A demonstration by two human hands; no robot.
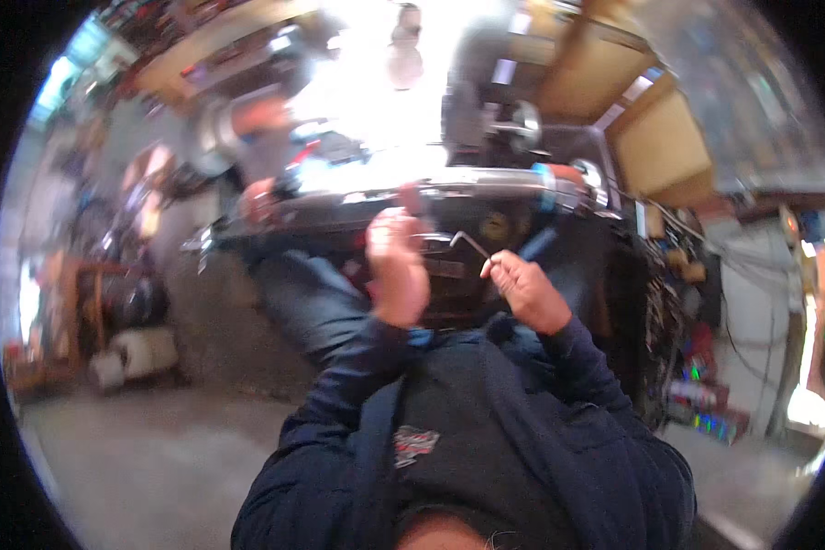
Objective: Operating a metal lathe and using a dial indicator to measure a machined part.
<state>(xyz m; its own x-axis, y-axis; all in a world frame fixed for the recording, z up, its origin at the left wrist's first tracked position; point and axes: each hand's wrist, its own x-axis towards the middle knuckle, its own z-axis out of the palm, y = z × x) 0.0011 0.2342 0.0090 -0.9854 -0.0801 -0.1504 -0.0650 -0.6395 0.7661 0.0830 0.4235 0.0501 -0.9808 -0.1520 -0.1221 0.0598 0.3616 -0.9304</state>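
My right hand (525,289) is closed round one end of a thin bent metal rod (471,246), perhaps a hex key. The rod's hooked end points up and left, toward my other hand. My left hand (398,268) is raised in front of a long shiny metal cylinder (495,181) that lies crosswise ahead of me. Motion smears the fingers of this hand, so I cannot make out whether they touch the cylinder or hold anything. A blue band (546,188) circles the cylinder near its right end, beside a round silver part (592,186).
Under the cylinder is a dark machine body (445,269), between my knees. Strong glare whitens the surface behind it. Cardboard boxes (662,147) stand at the far right. White cylindrical containers (145,354) lie at the left, by a wooden frame (75,307). Cables (738,321) hang at the right.
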